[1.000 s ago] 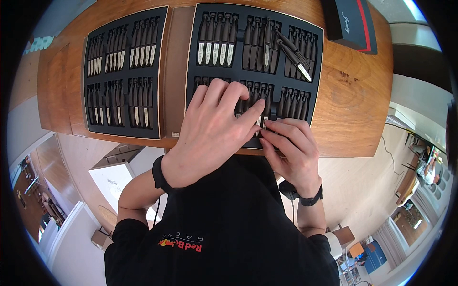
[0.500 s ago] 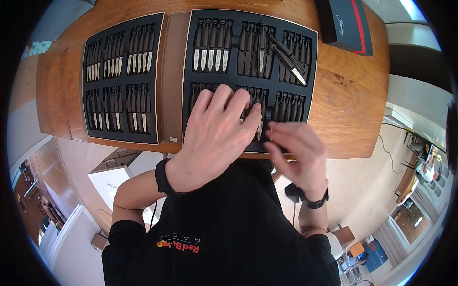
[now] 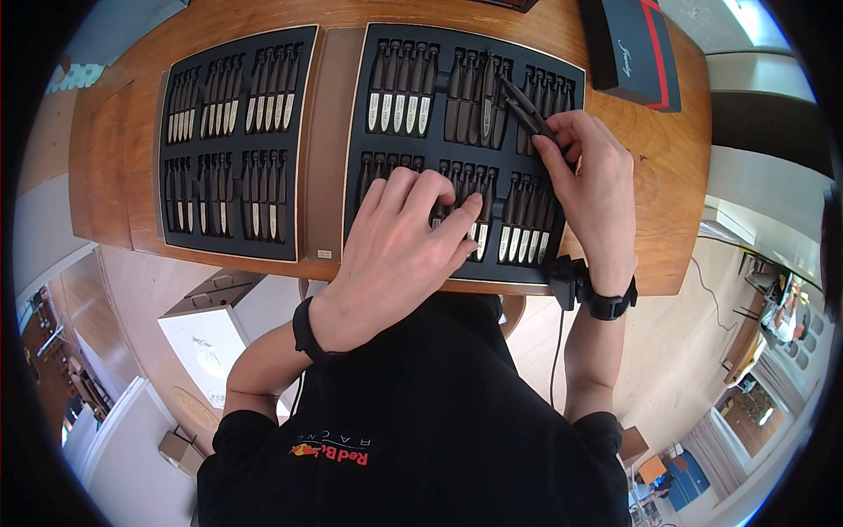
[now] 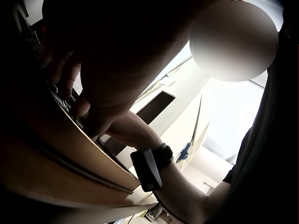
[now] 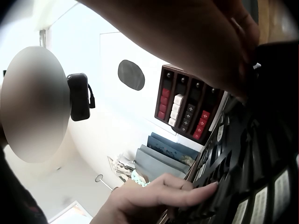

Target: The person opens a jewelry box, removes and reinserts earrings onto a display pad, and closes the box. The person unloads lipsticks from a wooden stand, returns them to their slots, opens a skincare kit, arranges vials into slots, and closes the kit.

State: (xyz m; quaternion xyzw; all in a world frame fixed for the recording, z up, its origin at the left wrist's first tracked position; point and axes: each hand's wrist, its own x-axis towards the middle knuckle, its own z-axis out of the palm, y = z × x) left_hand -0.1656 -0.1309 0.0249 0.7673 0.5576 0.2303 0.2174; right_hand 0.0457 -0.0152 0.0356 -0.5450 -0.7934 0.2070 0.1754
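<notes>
A black tray (image 3: 439, 151) holds rows of slim, dark, bottle-shaped pieces, many with pale label strips. My right hand (image 3: 597, 171) is at the tray's upper right, thumb and fingertips pinching the lower end of a loose dark piece (image 3: 531, 116) that lies slantwise over the others. Its label end is hidden by the fingers. My left hand (image 3: 399, 246) rests over the lower middle rows, fingers bent downward and covering several pieces. In the right wrist view, the left index finger (image 5: 191, 193) stretches out and touches the dark pieces.
A second tray (image 3: 230, 145) of similar dark pieces lies to the left on the wooden table (image 3: 659, 189). At the far right corner stands a black box with a red stripe (image 3: 628, 57). The table's front edge (image 3: 663, 285) runs close to my body.
My right hand has left the front row beside the left hand, moved up and right, and taken hold of the loose piece. Front right labels are uncovered. The left hand stays nearly in place.
</notes>
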